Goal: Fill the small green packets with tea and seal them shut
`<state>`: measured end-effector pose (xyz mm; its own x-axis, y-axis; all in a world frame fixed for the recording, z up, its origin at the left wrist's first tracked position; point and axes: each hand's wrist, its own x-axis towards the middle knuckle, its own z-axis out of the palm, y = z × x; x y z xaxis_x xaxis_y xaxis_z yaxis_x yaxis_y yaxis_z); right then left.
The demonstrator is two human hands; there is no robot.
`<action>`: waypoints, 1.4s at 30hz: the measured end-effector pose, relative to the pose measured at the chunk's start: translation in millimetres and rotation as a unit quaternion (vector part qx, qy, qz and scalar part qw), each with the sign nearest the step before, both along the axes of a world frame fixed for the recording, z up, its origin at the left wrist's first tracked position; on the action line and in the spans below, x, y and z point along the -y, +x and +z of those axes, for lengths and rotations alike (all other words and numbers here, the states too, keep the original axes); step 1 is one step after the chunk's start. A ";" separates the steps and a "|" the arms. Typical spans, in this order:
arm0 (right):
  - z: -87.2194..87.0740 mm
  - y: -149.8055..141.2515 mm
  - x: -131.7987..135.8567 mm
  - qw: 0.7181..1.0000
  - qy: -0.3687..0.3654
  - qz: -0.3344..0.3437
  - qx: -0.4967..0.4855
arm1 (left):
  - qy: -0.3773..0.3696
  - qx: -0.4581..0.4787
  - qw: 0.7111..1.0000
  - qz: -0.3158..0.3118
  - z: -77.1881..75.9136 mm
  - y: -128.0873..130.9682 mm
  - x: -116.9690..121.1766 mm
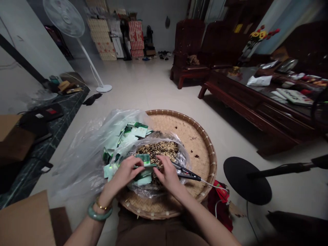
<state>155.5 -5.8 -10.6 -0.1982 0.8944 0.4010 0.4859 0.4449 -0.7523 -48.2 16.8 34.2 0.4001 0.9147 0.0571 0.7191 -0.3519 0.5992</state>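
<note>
My left hand [125, 174] is closed on a small green-and-white packet [143, 160], held over a clear plastic bag [176, 160] full of brown loose bits [159, 150]. My right hand [166, 172] pinches the same packet at its right edge, and a black tool [186, 172] lies under its fingers. Several more green packets [128, 136] sit heaped in a second clear bag [87, 157] to the left. Everything rests on a round woven bamboo tray [200, 143] on my lap.
A black round fan base [246, 179] with its pole lies on the floor at right. A dark wooden table [258, 102] and chairs [188, 51] stand beyond. A white standing fan [77, 37] is at the far left, and cardboard boxes [25, 222] sit near left.
</note>
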 end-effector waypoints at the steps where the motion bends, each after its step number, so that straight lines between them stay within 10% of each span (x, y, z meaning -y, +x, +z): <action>1: -0.8 0.6 -1.6 1.000 0.011 -0.009 -0.023 | -0.015 0.041 0.998 0.036 -1.7 1.6 1.1; 13: -22.0 -24.8 -1.2 0.992 0.124 -0.005 0.009 | -0.087 0.246 0.926 0.274 -16.8 10.7 15.1; 22: -10.0 -25.9 -4.1 0.998 0.037 -0.036 -0.040 | -0.109 0.251 0.927 0.258 -13.5 10.9 11.5; 42: -7.0 -19.0 -15.8 0.981 0.140 -0.059 -0.117 | -0.195 0.304 0.897 0.255 -11.2 16.0 8.8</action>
